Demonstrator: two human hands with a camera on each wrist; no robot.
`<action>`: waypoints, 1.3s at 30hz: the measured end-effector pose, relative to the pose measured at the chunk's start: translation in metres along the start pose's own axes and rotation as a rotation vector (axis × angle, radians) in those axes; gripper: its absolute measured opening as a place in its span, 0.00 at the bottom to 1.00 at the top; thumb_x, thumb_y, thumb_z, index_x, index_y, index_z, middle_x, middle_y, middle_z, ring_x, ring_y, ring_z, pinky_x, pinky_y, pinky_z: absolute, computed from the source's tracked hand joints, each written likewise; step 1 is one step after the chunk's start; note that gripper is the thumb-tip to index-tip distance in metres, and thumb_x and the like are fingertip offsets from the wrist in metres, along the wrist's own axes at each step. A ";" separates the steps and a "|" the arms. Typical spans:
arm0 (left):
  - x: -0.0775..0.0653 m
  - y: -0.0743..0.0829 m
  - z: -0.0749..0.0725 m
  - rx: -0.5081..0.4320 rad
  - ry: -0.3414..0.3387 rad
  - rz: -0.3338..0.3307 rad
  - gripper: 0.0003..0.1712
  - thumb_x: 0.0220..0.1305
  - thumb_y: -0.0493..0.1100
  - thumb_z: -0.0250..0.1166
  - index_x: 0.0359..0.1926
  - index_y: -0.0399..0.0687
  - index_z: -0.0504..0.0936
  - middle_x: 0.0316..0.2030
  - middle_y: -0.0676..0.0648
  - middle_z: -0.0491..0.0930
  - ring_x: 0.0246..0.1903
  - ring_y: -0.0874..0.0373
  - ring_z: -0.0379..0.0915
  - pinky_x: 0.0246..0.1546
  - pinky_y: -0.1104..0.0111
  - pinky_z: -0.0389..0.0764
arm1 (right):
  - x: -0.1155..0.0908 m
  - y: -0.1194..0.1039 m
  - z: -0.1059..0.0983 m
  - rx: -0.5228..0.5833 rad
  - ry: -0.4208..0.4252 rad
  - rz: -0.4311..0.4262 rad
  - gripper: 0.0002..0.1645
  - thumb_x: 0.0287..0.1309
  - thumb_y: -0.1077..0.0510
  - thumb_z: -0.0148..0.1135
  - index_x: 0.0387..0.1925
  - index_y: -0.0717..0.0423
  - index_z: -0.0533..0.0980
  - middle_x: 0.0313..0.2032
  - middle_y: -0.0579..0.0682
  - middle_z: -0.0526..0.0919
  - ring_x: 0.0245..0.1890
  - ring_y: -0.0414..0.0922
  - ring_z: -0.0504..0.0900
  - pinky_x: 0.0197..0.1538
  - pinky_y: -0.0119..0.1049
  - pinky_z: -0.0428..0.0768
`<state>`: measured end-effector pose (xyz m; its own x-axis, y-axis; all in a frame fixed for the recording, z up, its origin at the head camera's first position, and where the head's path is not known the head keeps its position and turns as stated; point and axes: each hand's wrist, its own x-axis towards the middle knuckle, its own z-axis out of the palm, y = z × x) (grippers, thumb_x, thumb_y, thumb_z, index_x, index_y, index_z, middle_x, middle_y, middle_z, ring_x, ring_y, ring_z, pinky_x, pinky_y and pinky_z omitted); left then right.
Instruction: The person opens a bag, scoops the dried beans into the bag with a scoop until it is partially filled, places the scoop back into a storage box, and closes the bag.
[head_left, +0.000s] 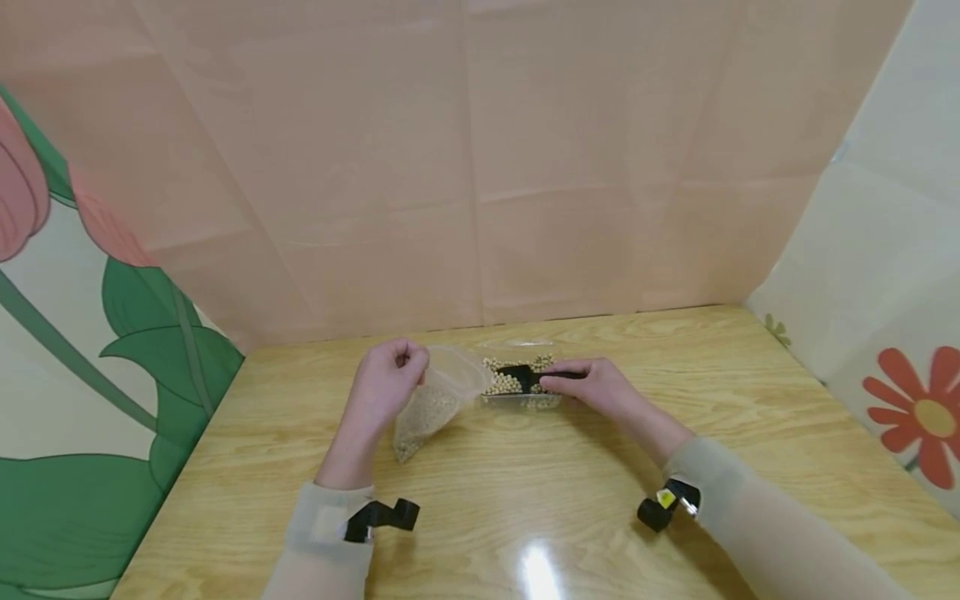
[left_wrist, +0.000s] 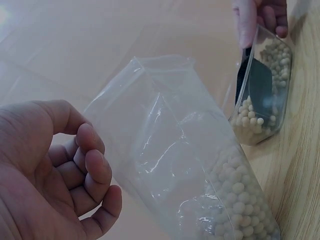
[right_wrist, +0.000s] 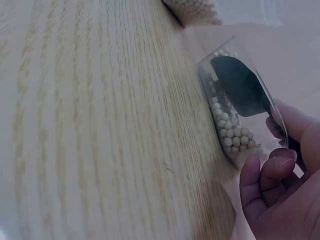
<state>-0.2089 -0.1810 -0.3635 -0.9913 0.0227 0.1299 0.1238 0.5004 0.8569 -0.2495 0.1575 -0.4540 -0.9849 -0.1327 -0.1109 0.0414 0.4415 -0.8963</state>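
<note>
Over the wooden table (head_left: 465, 500), at left, left hand (head_left: 386, 375) pinched on the mouth of the clear bag (head_left: 438, 400), with bagged balls (left_wrist: 240, 200) in its lower part; hold that mouth high and wide (best facing the box); just right of it, clear box (head_left: 517, 401) with loose balls (head_left: 504, 384) and black scoop (head_left: 513, 374) inside; level the blade before lifting, against spills; farthest right, right hand (head_left: 596, 383) clamped on the scoop's handle; grip firmly.

Clear bag (head_left: 442, 396), pale balls (left_wrist: 237, 200) low inside; black scoop (head_left: 525, 377) in clear box (head_left: 519, 399).
</note>
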 end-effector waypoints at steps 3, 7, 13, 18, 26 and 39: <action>0.000 0.000 0.000 -0.001 0.001 -0.003 0.13 0.74 0.42 0.58 0.31 0.47 0.81 0.29 0.35 0.83 0.21 0.54 0.62 0.24 0.65 0.66 | -0.001 0.000 0.001 0.029 -0.001 0.004 0.31 0.65 0.40 0.80 0.63 0.53 0.88 0.53 0.51 0.91 0.41 0.46 0.84 0.50 0.40 0.82; 0.000 -0.001 0.000 -0.005 -0.001 -0.012 0.12 0.74 0.42 0.58 0.31 0.47 0.81 0.30 0.35 0.83 0.21 0.54 0.61 0.24 0.65 0.66 | -0.004 0.002 0.000 0.078 -0.012 0.019 0.31 0.66 0.41 0.79 0.63 0.53 0.88 0.48 0.50 0.90 0.38 0.45 0.83 0.48 0.40 0.82; 0.001 -0.004 0.001 -0.008 -0.008 -0.018 0.12 0.74 0.41 0.58 0.31 0.47 0.81 0.29 0.35 0.82 0.21 0.54 0.61 0.24 0.65 0.66 | -0.007 0.004 0.000 0.146 -0.022 0.028 0.30 0.67 0.43 0.79 0.63 0.53 0.87 0.49 0.50 0.89 0.37 0.45 0.82 0.43 0.38 0.82; 0.001 -0.005 0.001 -0.003 -0.004 -0.014 0.12 0.74 0.41 0.58 0.31 0.47 0.81 0.29 0.36 0.82 0.21 0.54 0.61 0.25 0.65 0.67 | -0.008 0.006 0.002 0.215 -0.029 0.051 0.30 0.67 0.45 0.79 0.65 0.54 0.86 0.44 0.49 0.89 0.32 0.41 0.79 0.40 0.36 0.81; 0.001 -0.005 0.001 -0.007 -0.002 -0.016 0.12 0.74 0.42 0.58 0.31 0.46 0.81 0.29 0.36 0.82 0.22 0.54 0.63 0.25 0.65 0.67 | -0.011 0.009 0.002 0.273 -0.016 0.068 0.33 0.68 0.46 0.78 0.67 0.57 0.83 0.32 0.46 0.83 0.31 0.41 0.78 0.39 0.34 0.81; 0.001 -0.006 0.002 -0.005 0.002 -0.008 0.11 0.73 0.41 0.57 0.32 0.46 0.81 0.29 0.36 0.82 0.21 0.54 0.62 0.24 0.65 0.66 | -0.017 0.014 -0.009 0.370 0.041 0.088 0.38 0.69 0.45 0.77 0.72 0.61 0.79 0.43 0.43 0.88 0.33 0.40 0.83 0.42 0.33 0.83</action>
<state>-0.2106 -0.1822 -0.3695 -0.9922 0.0169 0.1238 0.1158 0.4964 0.8603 -0.2340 0.1736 -0.4614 -0.9806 -0.0693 -0.1836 0.1764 0.0986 -0.9794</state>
